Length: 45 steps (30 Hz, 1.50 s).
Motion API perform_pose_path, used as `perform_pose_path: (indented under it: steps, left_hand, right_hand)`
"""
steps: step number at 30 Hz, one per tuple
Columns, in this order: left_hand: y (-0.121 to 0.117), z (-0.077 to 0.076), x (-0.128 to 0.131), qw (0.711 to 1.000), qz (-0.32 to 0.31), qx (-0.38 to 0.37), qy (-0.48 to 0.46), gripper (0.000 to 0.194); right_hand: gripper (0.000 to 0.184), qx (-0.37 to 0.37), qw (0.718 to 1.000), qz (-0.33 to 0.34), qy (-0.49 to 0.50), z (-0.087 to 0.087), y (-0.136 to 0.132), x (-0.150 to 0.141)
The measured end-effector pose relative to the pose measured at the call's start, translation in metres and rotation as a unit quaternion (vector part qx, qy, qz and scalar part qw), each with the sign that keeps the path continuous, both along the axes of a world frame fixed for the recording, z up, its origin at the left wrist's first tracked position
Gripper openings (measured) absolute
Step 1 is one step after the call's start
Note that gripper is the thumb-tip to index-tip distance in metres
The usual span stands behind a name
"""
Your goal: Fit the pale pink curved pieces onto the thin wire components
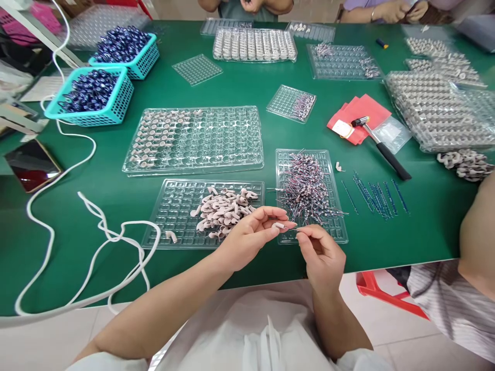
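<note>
Near the front edge of the tabletop (367, 239), left hand (247, 238) pinches a beige elbow piece (277, 225), right hand (325, 256) a thin wire (291, 229); keeping both aligned should help.

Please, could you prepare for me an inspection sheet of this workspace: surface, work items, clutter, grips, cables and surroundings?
Surface: green tabletop, bearing several clear plastic trays.
Work items: pile of pale curved parts on the near left tray; heap of wire-leaded components on the tray to its right.
Clutter: black-handled hammer lying across red packets and a clear bag; phone-like device at left.
Grips: left grip holds one pale curved part; right grip pinches a thin lead close to it.
Cables: white cable, loosely looped at left.
Surroundings: other people's hands at the far edge; striped garment at right.
</note>
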<state>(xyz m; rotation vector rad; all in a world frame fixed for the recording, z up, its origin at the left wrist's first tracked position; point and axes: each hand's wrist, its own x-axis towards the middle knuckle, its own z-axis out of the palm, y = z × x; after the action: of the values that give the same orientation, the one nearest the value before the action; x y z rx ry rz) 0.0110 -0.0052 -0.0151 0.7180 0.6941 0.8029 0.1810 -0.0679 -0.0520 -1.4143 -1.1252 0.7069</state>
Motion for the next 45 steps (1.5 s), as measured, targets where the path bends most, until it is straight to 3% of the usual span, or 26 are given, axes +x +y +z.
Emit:
perform_pose_path:
  steps: [6,14,35,45]
  left_hand:
    - [0.0008,-0.0025,-0.0001,1.000,0.001,0.009,0.007,0.020]
    - [-0.0007,0.0025,-0.0002,0.996,0.000,0.077,0.043,0.018]
    - [0.0001,0.0015,-0.0003,0.993,0.001,0.092,0.067,0.018]
    - [-0.0077,-0.0002,0.0022,0.966,0.006,0.229,0.119,0.020]
  right_hand:
    - [0.005,0.007,1.000,0.010,-0.013,0.0016,0.0007,0.0001]
    - [0.010,0.028,0.999,0.020,-0.023,0.0035,0.0015,-0.0009]
    - [0.006,0.024,0.998,0.022,-0.047,0.0037,0.0013,-0.0010]
    - [0.010,0.020,0.995,0.059,-0.072,0.0079,0.0042,-0.0008]
